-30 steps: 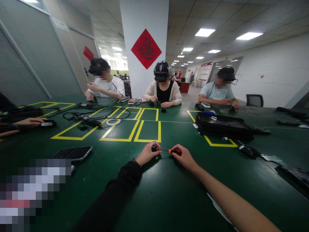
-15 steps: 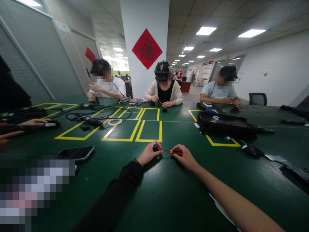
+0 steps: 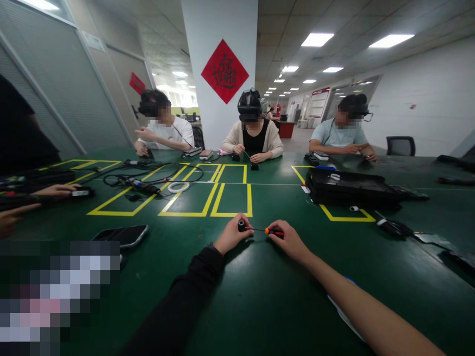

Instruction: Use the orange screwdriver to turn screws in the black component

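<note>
My left hand (image 3: 234,234) is closed around a small black cylindrical part (image 3: 241,225) with a round opening in its end. What exactly this part is I cannot make out. In my right hand (image 3: 291,240) is a screwdriver (image 3: 275,232) with an orange and black handle, held between thumb and fingers. Its thin shaft points left and reaches the black part, near my left fingertips. Whether the tip sits in a screw is too small to tell. Both hands are just above the green table (image 3: 237,301).
A dark phone (image 3: 122,235) lies to the left. Cables (image 3: 148,187) and a white ring (image 3: 178,187) lie beyond, among yellow tape outlines. A black tray (image 3: 345,185) stands at right. Several people sit across the table; a co-worker's hand (image 3: 55,190) rests at far left.
The whole view has shifted slightly, so my hands appear a little further right. The grip on the screwdriver and the black part looks the same.
</note>
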### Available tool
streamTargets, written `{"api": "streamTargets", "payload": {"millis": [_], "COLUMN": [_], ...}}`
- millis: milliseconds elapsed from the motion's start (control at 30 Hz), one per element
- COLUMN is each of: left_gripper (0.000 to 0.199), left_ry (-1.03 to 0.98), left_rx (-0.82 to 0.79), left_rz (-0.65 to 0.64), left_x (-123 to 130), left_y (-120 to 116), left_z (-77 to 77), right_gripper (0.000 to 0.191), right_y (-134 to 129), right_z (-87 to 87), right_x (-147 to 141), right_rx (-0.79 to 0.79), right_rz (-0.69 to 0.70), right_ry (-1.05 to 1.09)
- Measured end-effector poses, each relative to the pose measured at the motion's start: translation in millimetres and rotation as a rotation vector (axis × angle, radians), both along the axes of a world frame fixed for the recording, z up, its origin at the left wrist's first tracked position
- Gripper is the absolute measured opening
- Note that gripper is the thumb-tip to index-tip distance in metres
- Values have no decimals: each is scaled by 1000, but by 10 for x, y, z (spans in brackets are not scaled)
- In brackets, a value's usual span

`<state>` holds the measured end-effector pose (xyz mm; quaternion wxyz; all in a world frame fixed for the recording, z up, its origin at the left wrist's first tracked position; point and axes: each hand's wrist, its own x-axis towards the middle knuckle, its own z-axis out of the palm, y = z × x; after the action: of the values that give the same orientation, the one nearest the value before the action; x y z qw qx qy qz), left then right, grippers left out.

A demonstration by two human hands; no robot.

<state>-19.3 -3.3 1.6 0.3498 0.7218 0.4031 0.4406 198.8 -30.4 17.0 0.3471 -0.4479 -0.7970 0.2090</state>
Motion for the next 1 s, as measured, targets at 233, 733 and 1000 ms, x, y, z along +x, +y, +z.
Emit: {"api": "streamTargets", "payload": {"millis": [233, 733, 1000], "left_gripper": [28, 32, 22], "left_ry": [-41, -72, -29], "left_rx": [-32, -35, -39], "left_rz": [-56, -73, -97], "left_x": [5, 26, 12], "left_y": [-2, -30, -6], "left_z": [8, 2, 11], "right_gripper": [21, 18, 18], "right_y": [-14, 15, 5], "right_z": [7, -26, -16], "right_x": [26, 48, 41], "right_rx": [12, 0, 15], "right_rz": [19, 4, -4], "right_ry": [-52, -17, -12]}}
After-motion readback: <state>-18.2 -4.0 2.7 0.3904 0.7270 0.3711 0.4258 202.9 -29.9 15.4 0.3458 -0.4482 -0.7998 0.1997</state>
